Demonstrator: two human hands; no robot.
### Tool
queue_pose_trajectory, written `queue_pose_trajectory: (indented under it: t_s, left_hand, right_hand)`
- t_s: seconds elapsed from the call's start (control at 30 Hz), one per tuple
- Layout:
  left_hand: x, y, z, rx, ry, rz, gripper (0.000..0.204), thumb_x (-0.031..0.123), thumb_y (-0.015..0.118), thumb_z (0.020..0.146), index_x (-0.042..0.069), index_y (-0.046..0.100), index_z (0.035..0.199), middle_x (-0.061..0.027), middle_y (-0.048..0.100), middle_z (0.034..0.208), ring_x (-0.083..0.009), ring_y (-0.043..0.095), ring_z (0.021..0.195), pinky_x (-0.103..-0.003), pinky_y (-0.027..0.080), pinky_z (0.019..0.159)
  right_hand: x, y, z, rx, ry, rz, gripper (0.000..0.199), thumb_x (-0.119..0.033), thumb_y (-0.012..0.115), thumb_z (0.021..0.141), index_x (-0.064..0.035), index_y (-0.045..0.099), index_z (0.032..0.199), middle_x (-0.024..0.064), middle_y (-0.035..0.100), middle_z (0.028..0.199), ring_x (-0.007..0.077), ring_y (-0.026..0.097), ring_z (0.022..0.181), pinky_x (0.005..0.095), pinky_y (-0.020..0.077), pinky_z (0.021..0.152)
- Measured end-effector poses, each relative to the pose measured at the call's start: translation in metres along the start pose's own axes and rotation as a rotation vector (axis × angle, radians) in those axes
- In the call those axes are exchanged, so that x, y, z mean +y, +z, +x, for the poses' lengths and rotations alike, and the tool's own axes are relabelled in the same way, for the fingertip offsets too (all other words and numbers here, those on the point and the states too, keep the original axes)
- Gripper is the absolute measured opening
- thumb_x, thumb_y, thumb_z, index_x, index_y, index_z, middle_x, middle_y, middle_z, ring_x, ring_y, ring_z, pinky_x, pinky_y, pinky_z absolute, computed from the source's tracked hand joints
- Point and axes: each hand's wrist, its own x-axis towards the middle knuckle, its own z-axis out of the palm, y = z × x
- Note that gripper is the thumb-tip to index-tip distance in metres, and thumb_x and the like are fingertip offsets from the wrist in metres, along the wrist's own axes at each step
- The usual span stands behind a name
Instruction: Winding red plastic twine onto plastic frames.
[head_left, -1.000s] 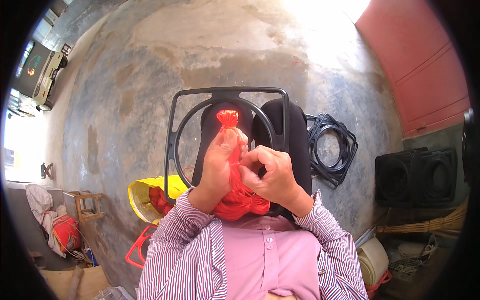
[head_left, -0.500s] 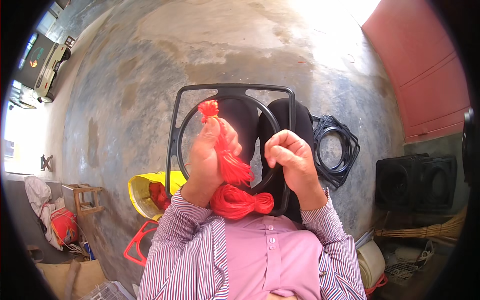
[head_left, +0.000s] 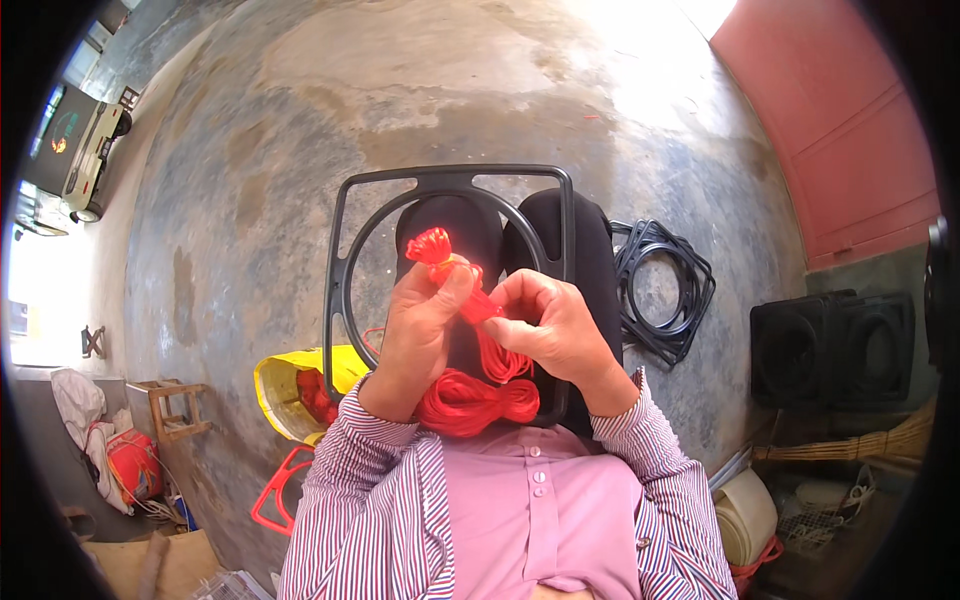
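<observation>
My left hand (head_left: 418, 335) grips a bundle of red cord (head_left: 440, 250), its looped end sticking up above my thumb. My right hand (head_left: 555, 330) pinches the same cord just to the right, fingers closed on the strands. More red cord hangs down into a coil (head_left: 465, 400) against my pink shirt. Under both hands lies a black frame (head_left: 345, 260), square outside with a round ring inside, resting across my dark-trousered knees.
A yellow bag (head_left: 285, 375) with red cord in it sits by my left side, a red plastic frame (head_left: 275, 495) below it. More black frames (head_left: 665, 290) lie on the concrete floor to the right, black boxes (head_left: 830, 345) beyond. A small wooden stool (head_left: 170, 410) stands left.
My hands had drawn apart, the left lifting the cord's looped end up and left; now they are back together on the cord over the frame.
</observation>
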Motion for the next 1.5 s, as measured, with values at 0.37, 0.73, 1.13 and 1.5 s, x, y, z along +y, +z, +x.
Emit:
queue_pose_trajectory:
  t_s: [0.37,0.73,1.13,1.5]
  left_hand:
    - [-0.008,0.002,-0.003,0.036,0.03,0.137,0.011,0.011,0.064,0.094,0.007,0.063,0.104,-0.004,0.066,0.095,-0.0117,0.065,0.085,-0.026,0.054,0.073]
    - [-0.008,-0.007,0.002,0.055,0.161,0.356,0.037,0.016,0.069,0.09,0.003,0.051,0.12,-0.0104,0.054,0.118,-0.0171,0.059,0.098,-0.031,0.052,0.08]
    - [0.005,0.004,-0.02,-0.275,0.582,1.419,0.027,0.018,0.057,0.094,-0.003,0.059,0.112,-0.019,0.059,0.091,-0.036,0.06,0.082,-0.041,0.048,0.071]
    - [-0.007,0.002,-0.027,0.008,0.307,1.015,0.024,0.019,0.06,0.095,-0.001,0.061,0.108,-0.0187,0.067,0.095,-0.0325,0.067,0.087,-0.036,0.052,0.075]
  right_hand:
    - [0.001,0.005,-0.005,0.057,-0.042,-0.075,0.02,-0.01,0.074,0.08,-0.0023,0.059,0.089,-0.0017,0.059,0.071,0.0029,0.056,0.064,0.02,0.0452,0.056]
    - [0.004,-0.001,-0.009,0.195,-0.368,-0.485,0.024,-0.01,0.073,0.071,0.0,0.062,0.091,0.012,0.066,0.086,0.0251,0.066,0.072,0.0319,0.0526,0.065]
    - [0.009,-0.002,-0.01,0.087,-0.307,-0.381,0.035,-0.01,0.075,0.072,0.0002,0.063,0.104,0.0142,0.067,0.096,0.0265,0.067,0.081,0.0323,0.0547,0.076]
    - [0.012,0.011,-0.013,0.545,-0.824,-1.036,0.02,-0.018,0.078,0.066,-0.0147,0.065,0.081,-0.0004,0.057,0.089,0.0205,0.056,0.083,0.0363,0.0391,0.078]
